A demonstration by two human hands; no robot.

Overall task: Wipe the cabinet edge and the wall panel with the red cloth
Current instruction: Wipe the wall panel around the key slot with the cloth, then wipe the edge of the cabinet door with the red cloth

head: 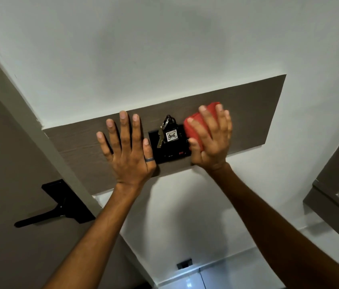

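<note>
White wall fills the view, with a long brown wall panel (pixel 237 113) fixed across it and a door with a black handle (pixel 56 205) at the left. The right hand (pixel 210 138) presses the folded red cloth (pixel 197 124) flat against the panel, fingers spread over it and thumb tucked under, just right of a black switch plate (pixel 170 151) where keys (pixel 167 132) hang. The left hand (pixel 129 151) lies open and empty on the panel, left of the plate. By my judgement the panel wipe is mid-way: its right end looks untouched, and whether the cabinet edge (pixel 331 205) at right is done cannot be told.
</note>
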